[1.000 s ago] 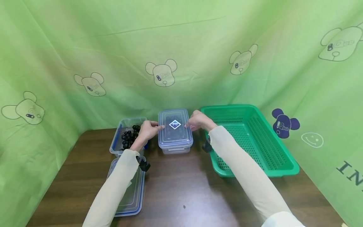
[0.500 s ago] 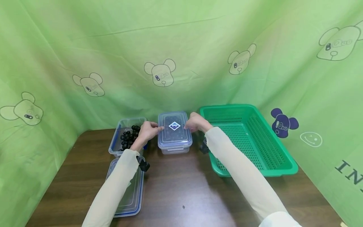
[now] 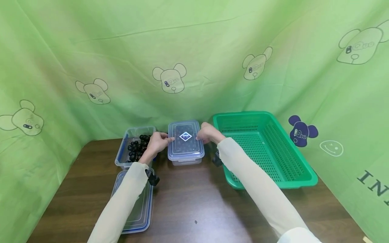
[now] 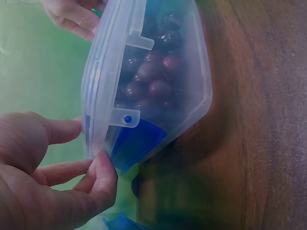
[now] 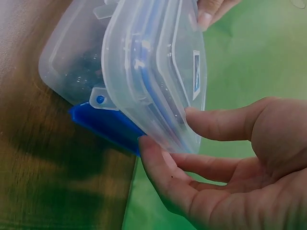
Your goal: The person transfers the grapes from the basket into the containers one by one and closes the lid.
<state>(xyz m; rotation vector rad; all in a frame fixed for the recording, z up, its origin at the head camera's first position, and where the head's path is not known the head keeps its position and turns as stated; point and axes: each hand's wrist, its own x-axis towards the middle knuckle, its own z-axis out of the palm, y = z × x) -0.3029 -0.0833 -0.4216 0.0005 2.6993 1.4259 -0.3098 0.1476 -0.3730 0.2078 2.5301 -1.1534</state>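
In the head view a clear plastic food container (image 3: 186, 162) stands at the back middle of the table. Its clear lid (image 3: 186, 146) has a blue seal and a diamond label. Dark grapes (image 4: 156, 72) show through its wall. My left hand (image 3: 158, 142) pinches the rim at the left, thumb on the lid, fingertips near a blue latch (image 4: 139, 141) that hangs outward. On the opposite side my right hand (image 3: 209, 132) pinches the rim likewise, beside another blue latch (image 5: 103, 124) angled outward. Part of its fingers is hidden in the head view.
Left of it, an uncovered container (image 3: 120, 157) holds a bunch of dark grapes (image 3: 135, 148), partly behind my left hand. A loose lid (image 3: 143, 209) lies in front, under my left forearm. The green basket (image 3: 270, 184) stands at the right. A green curtain (image 3: 130, 54) hangs behind.
The lid's far edge has sunk slightly toward the container. My right hand has shifted a little lower with it, while my left hand keeps nearly the same place.
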